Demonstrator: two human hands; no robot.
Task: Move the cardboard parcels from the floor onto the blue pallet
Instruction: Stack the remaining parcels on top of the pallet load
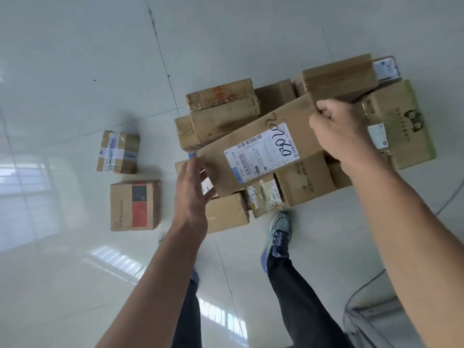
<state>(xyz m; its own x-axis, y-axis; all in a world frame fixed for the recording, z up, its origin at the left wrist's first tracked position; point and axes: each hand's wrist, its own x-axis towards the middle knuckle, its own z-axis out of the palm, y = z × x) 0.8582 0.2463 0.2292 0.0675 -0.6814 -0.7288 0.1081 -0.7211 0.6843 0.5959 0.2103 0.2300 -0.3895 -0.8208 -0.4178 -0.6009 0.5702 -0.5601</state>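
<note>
While gripped by right hand, long parcel beside left hand.

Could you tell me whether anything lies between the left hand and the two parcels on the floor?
Nothing visible does: only bare floor lies between the left hand and the taped parcel or red-labelled parcel.

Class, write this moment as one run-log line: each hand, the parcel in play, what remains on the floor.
right hand: grips long parcel | left hand: open at its left end | on floor: taped parcel, red-patch parcel
</note>
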